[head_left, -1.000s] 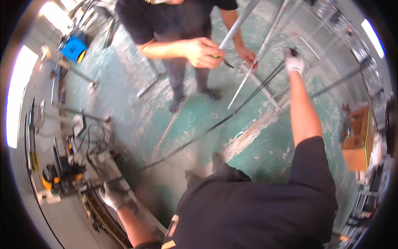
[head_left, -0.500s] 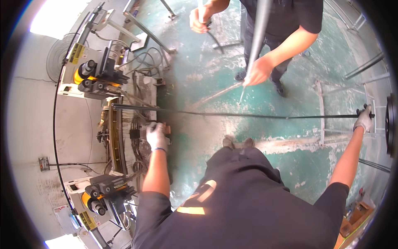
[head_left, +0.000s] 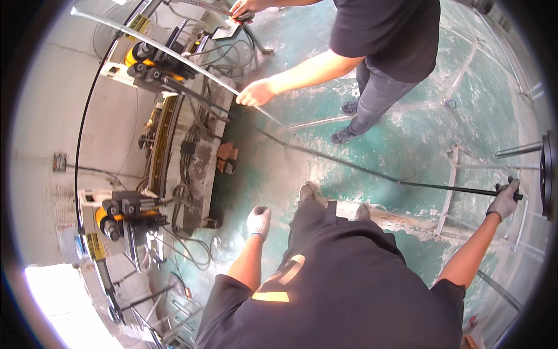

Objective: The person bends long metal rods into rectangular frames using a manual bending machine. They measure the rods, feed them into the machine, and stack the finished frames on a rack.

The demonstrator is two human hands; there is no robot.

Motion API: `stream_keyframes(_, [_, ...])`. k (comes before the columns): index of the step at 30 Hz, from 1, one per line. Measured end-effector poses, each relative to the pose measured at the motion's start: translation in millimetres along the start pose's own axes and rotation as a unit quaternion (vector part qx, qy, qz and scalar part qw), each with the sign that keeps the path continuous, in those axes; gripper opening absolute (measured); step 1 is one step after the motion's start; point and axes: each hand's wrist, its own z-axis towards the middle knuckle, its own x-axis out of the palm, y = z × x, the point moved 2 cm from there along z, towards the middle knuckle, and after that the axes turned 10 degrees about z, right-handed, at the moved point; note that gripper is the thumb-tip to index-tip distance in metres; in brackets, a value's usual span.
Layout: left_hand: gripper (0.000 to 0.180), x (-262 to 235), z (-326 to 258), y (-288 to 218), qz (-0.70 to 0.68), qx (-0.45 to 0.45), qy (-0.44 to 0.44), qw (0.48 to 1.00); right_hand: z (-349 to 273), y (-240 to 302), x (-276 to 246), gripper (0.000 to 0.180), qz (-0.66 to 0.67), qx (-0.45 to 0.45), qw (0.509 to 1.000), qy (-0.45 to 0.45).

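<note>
My right hand [head_left: 504, 199], in a pale glove, grips the near end of a long dark metal tube [head_left: 343, 163] out at the right. The tube crosses in front of me, bends slightly, and its other end reaches the upper black and yellow machine head [head_left: 152, 64]; whether it sits inside is hard to tell. My gloved left hand [head_left: 258, 222] hangs near my left thigh, fingers curled, with nothing visible in it. Another person's hand [head_left: 256, 93] holds a thin pale tube [head_left: 174, 55] slanting toward the upper left. That person's other hand holds what looks like a tape measure [head_left: 245, 15].
A second machine head [head_left: 125, 216] stands at the lower left of the machine bed [head_left: 200, 192]. Cables [head_left: 195, 250] loop beside it. The co-worker [head_left: 383, 41] stands across the tube from me. A metal frame [head_left: 450, 189] lies on the green floor at right.
My view has turned left. The tube's far end has gone toward the upper machine head. My left hand has drawn back from the machine bed; the co-worker's pale tube has swung left.
</note>
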Motion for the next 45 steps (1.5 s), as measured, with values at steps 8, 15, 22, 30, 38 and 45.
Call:
stream_keyframes(8, [0.037, 87, -137, -38, 0.12, 0.024, 0.051, 0.991, 6, -9, -6, 0.057, -0.051, -0.016, 0.997, 0.048])
stream_keyframes(15, [0.046, 100, -169, -60, 0.159, 0.082, 0.064, 0.982, 11, -14, -9, 0.061, -0.053, -0.023, 0.997, 0.045])
stream_keyframes(22, [0.044, 90, -168, -29, 0.16, 0.061, 0.025, 0.985, 28, -30, -12, 0.068, -0.087, -0.043, 0.992, 0.085])
stream_keyframes(30, [0.044, 93, -175, -20, 0.165, 0.069, 0.036, 0.983, 15, -18, -12, 0.071, -0.126, -0.06, 0.987, 0.079])
stream_keyframes(38, [0.045, 80, -176, -29, 0.163, 0.079, 0.03, 0.983, 21, -26, -13, 0.072, -0.115, -0.074, 0.987, 0.079])
stream_keyframes(45, [0.041, 81, -174, -30, 0.156, 0.074, 0.023, 0.985, 22, -27, -11, 0.07, -0.111, -0.073, 0.988, 0.079])
